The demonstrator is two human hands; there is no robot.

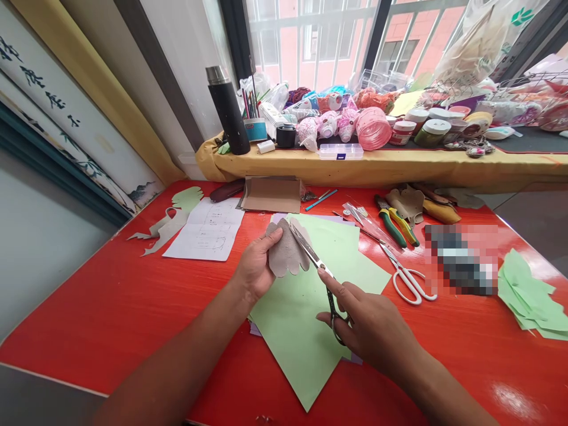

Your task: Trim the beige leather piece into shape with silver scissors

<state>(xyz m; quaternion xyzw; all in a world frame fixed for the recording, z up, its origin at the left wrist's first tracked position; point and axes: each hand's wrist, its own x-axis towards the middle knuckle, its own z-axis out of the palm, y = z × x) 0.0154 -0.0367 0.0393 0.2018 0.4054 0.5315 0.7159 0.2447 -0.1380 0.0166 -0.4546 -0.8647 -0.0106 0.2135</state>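
- On my feed, the left hand [255, 266] has its grip closed on a grey-brown scalloped cutout [286, 251], pinching it between thumb and fingers and holding it up above the sheet.
- The right hand [373, 325] has its grip closed on the black handles of a pair of steel scissors [317, 260]. The blades angle up and to the left, and their tips lie over the cutout's right edge.
- Both hands hover over a sheet of pale green paper [306, 307], which lies tilted on the red surface [133, 313] with a purple sheet [350, 358] showing beneath it.
- To the right are white-handled scissors [410, 284], green-and-yellow pliers [393, 228] and a stack of green cutouts [528, 299]. A blurred patch [461, 260] hides whatever lies between them.
- To the left, I see a paper with pencil outlines [208, 231] beside grey and green cutouts [168, 222].
- Further back, a flattened piece of cardboard [271, 195] sits below the window shelf [381, 168], which carries a black flask [228, 112], jars [430, 133] and a plastic box [341, 151].
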